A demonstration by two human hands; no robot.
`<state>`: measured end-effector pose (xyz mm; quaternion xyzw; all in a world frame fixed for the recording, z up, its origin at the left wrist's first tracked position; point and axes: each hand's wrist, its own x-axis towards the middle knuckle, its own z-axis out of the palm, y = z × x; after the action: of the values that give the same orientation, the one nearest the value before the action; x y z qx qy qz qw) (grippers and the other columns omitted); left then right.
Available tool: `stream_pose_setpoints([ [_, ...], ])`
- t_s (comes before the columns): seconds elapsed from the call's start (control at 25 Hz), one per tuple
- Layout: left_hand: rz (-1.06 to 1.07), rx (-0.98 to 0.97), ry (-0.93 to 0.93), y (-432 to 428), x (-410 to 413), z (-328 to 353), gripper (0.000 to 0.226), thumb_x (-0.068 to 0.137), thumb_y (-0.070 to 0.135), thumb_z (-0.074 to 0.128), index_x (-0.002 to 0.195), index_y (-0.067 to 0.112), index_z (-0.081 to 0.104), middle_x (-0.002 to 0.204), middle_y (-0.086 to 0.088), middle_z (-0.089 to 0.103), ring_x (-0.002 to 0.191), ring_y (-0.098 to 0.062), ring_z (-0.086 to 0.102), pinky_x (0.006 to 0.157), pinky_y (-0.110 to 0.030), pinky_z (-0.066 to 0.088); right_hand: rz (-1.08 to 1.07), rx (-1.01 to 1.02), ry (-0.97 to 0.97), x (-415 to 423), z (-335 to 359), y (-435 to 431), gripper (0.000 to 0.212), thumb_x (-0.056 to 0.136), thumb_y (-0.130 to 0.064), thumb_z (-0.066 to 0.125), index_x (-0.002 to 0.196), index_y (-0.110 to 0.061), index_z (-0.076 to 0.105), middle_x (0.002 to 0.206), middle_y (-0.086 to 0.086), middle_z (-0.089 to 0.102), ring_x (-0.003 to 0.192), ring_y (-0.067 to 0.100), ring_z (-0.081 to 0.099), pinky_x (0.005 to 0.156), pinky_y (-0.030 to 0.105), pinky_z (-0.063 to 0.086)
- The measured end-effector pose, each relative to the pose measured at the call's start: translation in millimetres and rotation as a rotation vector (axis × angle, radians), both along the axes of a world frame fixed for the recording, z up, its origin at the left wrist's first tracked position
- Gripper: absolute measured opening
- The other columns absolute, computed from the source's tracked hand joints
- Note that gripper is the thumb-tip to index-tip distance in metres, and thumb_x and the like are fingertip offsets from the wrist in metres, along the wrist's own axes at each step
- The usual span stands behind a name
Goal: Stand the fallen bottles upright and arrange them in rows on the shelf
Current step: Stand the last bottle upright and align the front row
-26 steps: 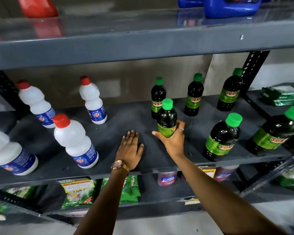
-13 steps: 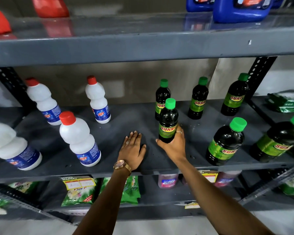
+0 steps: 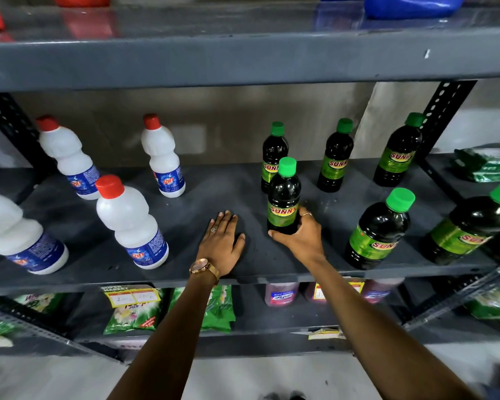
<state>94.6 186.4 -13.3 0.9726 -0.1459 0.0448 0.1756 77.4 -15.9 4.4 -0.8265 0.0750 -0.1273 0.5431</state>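
Shelf (image 3: 243, 264) rows looked nearly finished: every bottle stood upright (right hand (image 3: 300, 241) fingers clamped on the centre green bottle (image 3: 283, 197), left hand (image 3: 223, 243) flat, fingers together, at its 9 o'clock).

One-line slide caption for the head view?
Right hand grips an upright green-capped Sunny bottle on the grey shelf; left hand lies flat beside it.

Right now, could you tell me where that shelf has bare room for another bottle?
The widest bare patch lies behind the left hand, between the white bottle and the green-capped bottle in the right hand. The shelf is crowded right of that, with five more dark bottles.
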Motion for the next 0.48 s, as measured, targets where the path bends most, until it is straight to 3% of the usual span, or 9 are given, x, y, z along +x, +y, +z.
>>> stream_pose_setpoints([
  [0.2,0.002,0.013,-0.006,0,0,-2,0.057,0.096,0.035,0.034,0.144,0.009,0.022,0.157,-0.012,0.018,0.147,-0.023,0.010,0.120,-0.036,0.002,0.129,0.020,0.062,-54,-14,-19,0.076,0.050,-0.042,0.086,0.119,-0.026,0.058,0.107,-0.012,0.070,0.102,0.005,0.066,0.093,0.032,0.053],
  [0.48,-0.009,0.005,-0.001,0,-1,0,0.056,0.096,0.033,0.036,0.144,0.008,0.024,0.157,-0.014,0.018,0.146,-0.025,0.011,0.121,-0.038,0.004,0.222,-0.054,0.051,-69,-11,-27,0.086,0.056,-0.032,0.092,0.131,-0.020,0.053,0.116,-0.001,0.070,0.110,0.011,0.064,0.094,0.030,0.051],
])
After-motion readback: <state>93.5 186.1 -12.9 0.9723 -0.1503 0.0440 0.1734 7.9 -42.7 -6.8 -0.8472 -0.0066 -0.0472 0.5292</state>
